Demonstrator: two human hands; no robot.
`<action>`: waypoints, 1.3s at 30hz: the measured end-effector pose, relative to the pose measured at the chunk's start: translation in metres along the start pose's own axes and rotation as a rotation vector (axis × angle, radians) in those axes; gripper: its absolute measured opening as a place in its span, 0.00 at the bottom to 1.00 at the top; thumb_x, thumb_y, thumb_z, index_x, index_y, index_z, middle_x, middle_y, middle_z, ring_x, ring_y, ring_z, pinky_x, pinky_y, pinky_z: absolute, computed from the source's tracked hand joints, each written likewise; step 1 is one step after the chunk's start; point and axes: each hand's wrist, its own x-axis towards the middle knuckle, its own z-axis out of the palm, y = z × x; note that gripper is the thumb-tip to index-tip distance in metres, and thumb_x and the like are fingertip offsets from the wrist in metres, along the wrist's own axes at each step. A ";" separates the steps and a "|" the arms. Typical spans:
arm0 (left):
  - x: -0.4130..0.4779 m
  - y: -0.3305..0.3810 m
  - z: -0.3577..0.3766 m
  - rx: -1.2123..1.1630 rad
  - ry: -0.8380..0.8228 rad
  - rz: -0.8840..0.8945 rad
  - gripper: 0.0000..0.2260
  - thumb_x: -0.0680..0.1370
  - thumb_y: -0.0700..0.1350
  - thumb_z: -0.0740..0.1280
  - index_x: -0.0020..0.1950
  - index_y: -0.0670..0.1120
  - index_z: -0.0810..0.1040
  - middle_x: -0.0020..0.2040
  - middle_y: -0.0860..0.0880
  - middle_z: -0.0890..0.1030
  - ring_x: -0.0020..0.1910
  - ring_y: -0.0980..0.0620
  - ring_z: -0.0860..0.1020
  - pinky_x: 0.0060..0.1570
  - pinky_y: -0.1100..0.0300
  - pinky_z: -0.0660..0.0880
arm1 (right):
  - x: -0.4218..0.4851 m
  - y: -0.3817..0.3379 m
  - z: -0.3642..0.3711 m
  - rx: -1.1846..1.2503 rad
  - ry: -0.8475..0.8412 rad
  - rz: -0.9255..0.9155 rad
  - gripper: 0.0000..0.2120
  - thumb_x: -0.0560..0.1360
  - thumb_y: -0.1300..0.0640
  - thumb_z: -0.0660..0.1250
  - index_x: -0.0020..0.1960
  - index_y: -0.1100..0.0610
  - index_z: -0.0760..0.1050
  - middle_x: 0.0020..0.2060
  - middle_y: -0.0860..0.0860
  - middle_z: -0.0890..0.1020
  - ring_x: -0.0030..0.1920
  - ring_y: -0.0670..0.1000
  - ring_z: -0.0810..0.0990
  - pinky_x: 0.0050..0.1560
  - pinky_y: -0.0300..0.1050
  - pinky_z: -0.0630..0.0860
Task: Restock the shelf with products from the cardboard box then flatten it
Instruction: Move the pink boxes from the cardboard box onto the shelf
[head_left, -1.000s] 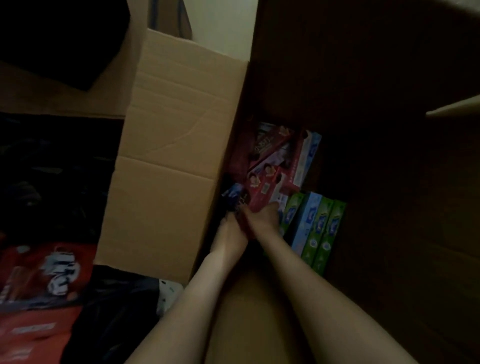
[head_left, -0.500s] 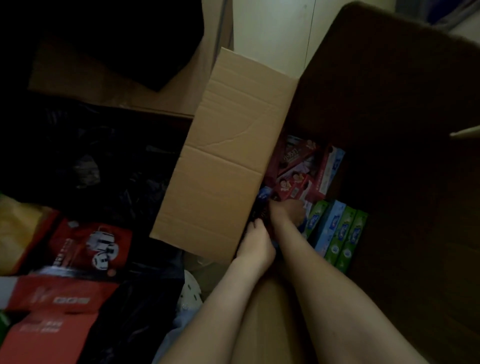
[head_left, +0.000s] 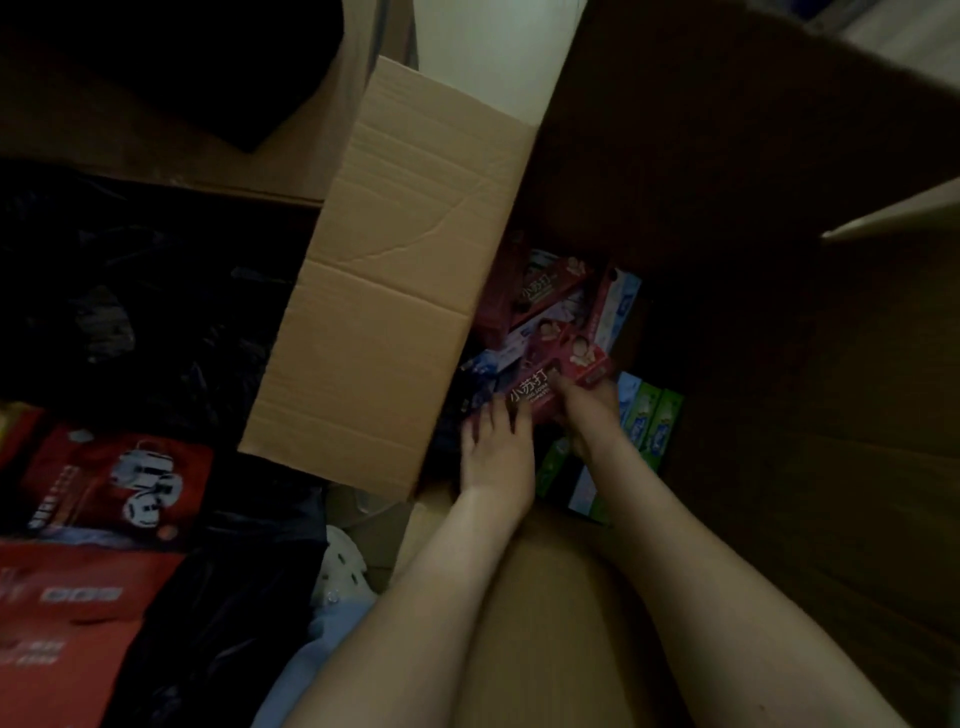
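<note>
Dim room, cardboard box (head_left: 389, 286) far from empty: your right hand (head_left: 589, 418) grips a red pack (head_left: 553, 382), left hand (head_left: 496, 449) flat on it; restocking looks unfinished, flattening not begun

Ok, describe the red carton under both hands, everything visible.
The red cardboard carton with white lettering is long and flat, printed with small pictures at its far end. It sits tilted over other cartons inside the brown cardboard box. The right hand grips its right edge; the left hand rests fingers on its near end.
</note>
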 end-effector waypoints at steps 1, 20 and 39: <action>-0.005 0.007 -0.003 0.008 0.018 0.009 0.34 0.78 0.41 0.61 0.78 0.44 0.43 0.77 0.40 0.48 0.76 0.42 0.49 0.73 0.48 0.50 | -0.011 -0.009 -0.012 0.056 -0.022 0.013 0.26 0.69 0.57 0.73 0.65 0.58 0.69 0.57 0.54 0.80 0.50 0.53 0.81 0.42 0.45 0.82; -0.367 -0.079 -0.367 0.317 0.902 0.019 0.35 0.51 0.46 0.79 0.54 0.42 0.69 0.38 0.43 0.76 0.35 0.43 0.75 0.33 0.55 0.71 | -0.485 -0.313 -0.009 -0.914 -0.368 -1.104 0.48 0.67 0.49 0.75 0.77 0.47 0.48 0.75 0.53 0.53 0.75 0.55 0.50 0.72 0.52 0.51; -0.746 -0.344 -0.507 0.348 1.491 -0.628 0.34 0.57 0.51 0.81 0.58 0.39 0.77 0.51 0.42 0.79 0.47 0.42 0.79 0.47 0.48 0.77 | -0.903 -0.387 0.233 -0.893 -0.547 -2.688 0.28 0.63 0.49 0.78 0.59 0.58 0.74 0.51 0.52 0.80 0.52 0.56 0.79 0.50 0.48 0.77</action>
